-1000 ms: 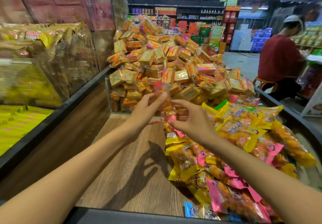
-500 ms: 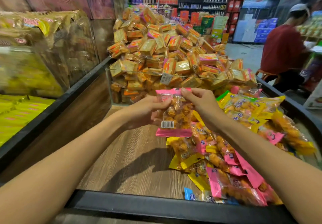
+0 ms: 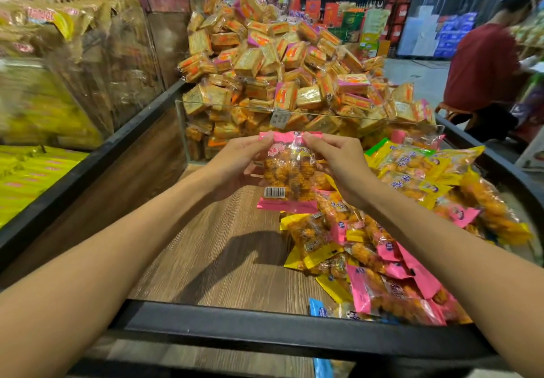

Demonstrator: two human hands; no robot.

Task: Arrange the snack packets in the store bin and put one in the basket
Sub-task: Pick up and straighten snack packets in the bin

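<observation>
A pink-edged clear snack packet (image 3: 287, 176) of orange pieces hangs upright above the wooden floor of the store bin (image 3: 223, 260), barcode facing me. My left hand (image 3: 235, 163) pinches its top left corner and my right hand (image 3: 338, 165) pinches its top right corner. A heap of pink and yellow snack packets (image 3: 382, 245) fills the right half of the bin. No basket is in view.
Behind a clear divider (image 3: 235, 107) rises a tall pile of orange wrapped biscuit packs (image 3: 282, 62). Yellow packets (image 3: 35, 171) fill the bin on the left. The bin's black front rim (image 3: 265, 327) is near me. A person in a red shirt (image 3: 482, 65) sits at the right.
Both hands lifted the pink packet from the heap, turned it upright and now hold it by its top corners, slightly higher than half a second ago.
</observation>
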